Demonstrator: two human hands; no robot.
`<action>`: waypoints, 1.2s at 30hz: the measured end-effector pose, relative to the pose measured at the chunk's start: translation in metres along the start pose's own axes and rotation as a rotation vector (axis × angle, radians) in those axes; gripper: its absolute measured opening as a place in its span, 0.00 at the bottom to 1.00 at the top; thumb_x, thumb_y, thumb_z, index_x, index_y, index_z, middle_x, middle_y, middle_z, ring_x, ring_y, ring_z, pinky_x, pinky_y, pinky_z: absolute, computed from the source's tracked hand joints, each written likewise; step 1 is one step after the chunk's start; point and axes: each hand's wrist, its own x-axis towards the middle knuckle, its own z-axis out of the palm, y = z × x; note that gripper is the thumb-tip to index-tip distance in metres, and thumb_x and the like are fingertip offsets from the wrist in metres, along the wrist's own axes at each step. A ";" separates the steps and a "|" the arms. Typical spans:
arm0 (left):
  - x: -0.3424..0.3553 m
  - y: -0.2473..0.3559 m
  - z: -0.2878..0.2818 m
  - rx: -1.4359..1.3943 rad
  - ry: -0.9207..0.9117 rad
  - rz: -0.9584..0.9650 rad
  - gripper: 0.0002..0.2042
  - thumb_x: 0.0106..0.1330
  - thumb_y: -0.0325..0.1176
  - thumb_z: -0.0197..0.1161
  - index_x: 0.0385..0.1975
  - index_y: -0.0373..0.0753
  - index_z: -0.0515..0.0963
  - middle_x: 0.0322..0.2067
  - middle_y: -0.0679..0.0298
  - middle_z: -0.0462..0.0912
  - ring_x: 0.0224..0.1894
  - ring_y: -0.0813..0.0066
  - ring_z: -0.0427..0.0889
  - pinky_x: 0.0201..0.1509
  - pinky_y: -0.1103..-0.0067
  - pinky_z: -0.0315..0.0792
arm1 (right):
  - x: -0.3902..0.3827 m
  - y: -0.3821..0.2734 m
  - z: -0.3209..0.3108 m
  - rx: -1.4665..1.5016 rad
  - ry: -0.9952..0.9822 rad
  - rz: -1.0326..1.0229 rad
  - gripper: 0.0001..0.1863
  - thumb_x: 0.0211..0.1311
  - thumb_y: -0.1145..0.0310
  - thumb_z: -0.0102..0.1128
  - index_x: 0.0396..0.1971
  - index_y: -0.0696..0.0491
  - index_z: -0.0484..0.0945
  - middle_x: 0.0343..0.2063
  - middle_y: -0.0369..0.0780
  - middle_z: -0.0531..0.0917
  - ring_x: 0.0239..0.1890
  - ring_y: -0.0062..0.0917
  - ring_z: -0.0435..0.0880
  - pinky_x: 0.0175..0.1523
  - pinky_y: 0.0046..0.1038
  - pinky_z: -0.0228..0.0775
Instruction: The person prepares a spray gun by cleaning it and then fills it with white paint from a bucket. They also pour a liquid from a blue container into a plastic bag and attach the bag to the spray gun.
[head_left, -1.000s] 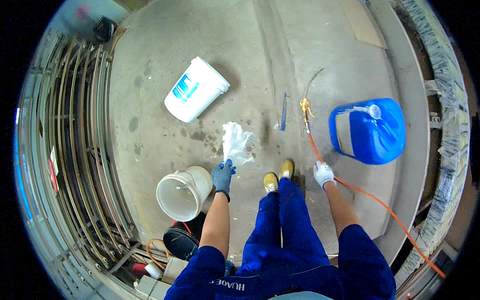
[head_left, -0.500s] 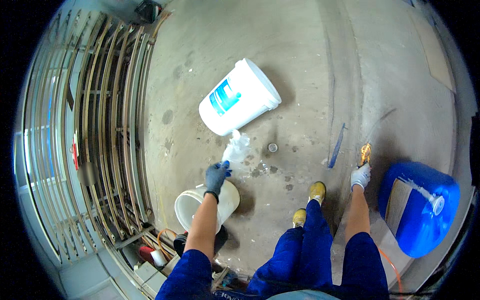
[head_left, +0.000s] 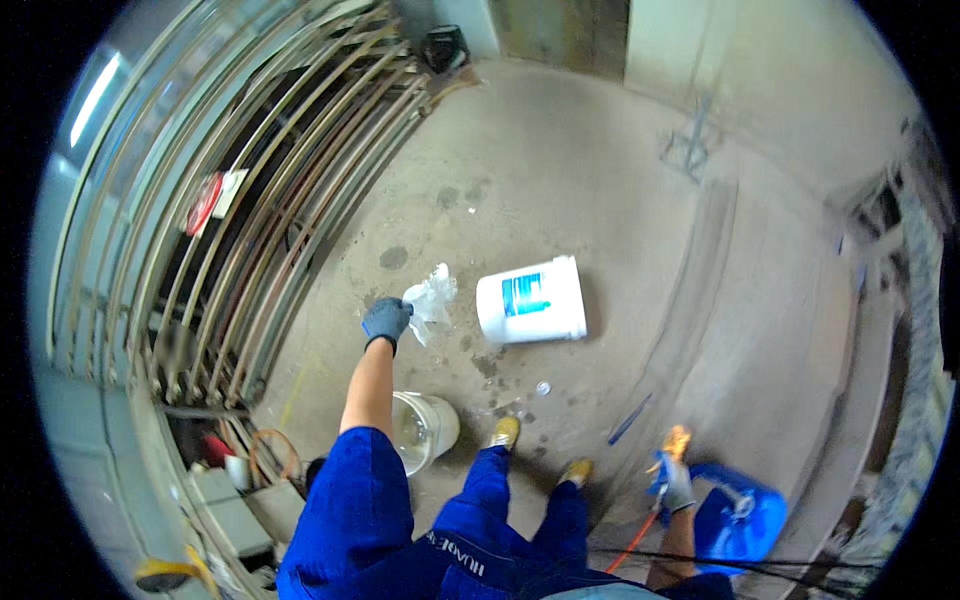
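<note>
My left hand, in a dark grey glove with blue at its fingers, reaches out and is closed on a crumpled piece of clear plastic film. The film hangs over the floor, left of a white bucket with a blue label, which lies on its side. My right hand, in a pale glove, is closed around a yellow-orange object whose kind I cannot make out. Close beside that hand is a blue jerrycan. An open white bucket stands below my left forearm, partly hidden by it.
Long metal rails are stacked on the left. A small round cap and a dark blue strip lie on the stained floor. An orange hose runs near my right arm. A metal stand is farther back.
My view has swung round and tilted up. My left hand has carried the plastic film away to the left of the lying bucket. The right hand still grips the yellow-orange object, now nearer the jerrycan.
</note>
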 end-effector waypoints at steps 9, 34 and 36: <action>0.056 -0.068 -0.122 0.017 0.102 -0.034 0.13 0.57 0.35 0.53 0.36 0.43 0.84 0.40 0.55 0.83 0.42 0.57 0.83 0.41 0.66 0.76 | -0.150 -0.147 0.275 -0.326 -0.474 -0.165 0.27 0.66 0.48 0.49 0.53 0.57 0.71 0.37 0.41 0.82 0.18 0.22 0.77 0.23 0.23 0.70; 0.087 -0.127 -0.167 0.323 0.238 0.204 0.09 0.58 0.32 0.55 0.31 0.47 0.85 0.35 0.62 0.85 0.39 0.63 0.84 0.34 0.67 0.75 | -0.137 -0.215 0.496 -0.269 -0.481 -0.231 0.28 0.66 0.40 0.42 0.26 0.52 0.76 0.15 0.35 0.75 0.07 0.20 0.68 0.12 0.23 0.59; 0.083 -0.112 -0.174 0.361 0.231 0.188 0.09 0.58 0.32 0.55 0.31 0.47 0.85 0.34 0.62 0.85 0.39 0.63 0.84 0.34 0.67 0.74 | -0.151 -0.226 0.488 -0.439 -0.572 -0.231 0.27 0.65 0.40 0.43 0.26 0.51 0.75 0.16 0.35 0.75 0.10 0.19 0.70 0.12 0.22 0.59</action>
